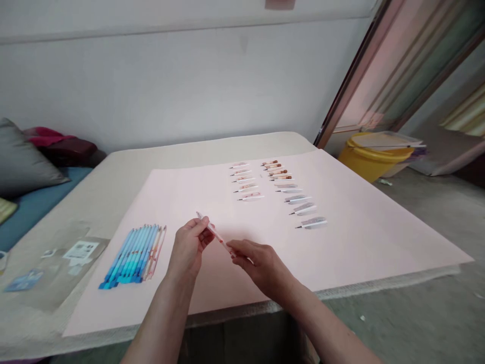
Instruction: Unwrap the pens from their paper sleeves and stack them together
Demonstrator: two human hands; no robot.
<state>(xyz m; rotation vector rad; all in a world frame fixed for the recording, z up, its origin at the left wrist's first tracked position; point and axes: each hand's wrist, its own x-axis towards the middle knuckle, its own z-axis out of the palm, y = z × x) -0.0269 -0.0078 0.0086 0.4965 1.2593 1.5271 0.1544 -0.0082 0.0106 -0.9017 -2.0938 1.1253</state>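
Observation:
Both hands hold one slim pink-and-white pen (214, 232) just above a large pale pink sheet (341, 237). My left hand (189, 246) pinches the pen near its upper end. My right hand (257, 263) pinches its lower end. To the left of my hands a row of several pens (132, 253) lies side by side on the sheet, mostly blue with a few pink ones at the right. Farther back lie two columns of short pen parts (246, 184), the right column (291, 194) running longer toward me.
The pink sheet covers a beige table (125, 162). Clear wrappers and small printed labels (79, 250) lie at the table's left. A grey cushion (22, 162) and red cloth sit at far left. A yellow bucket (369, 154) stands on the floor at right.

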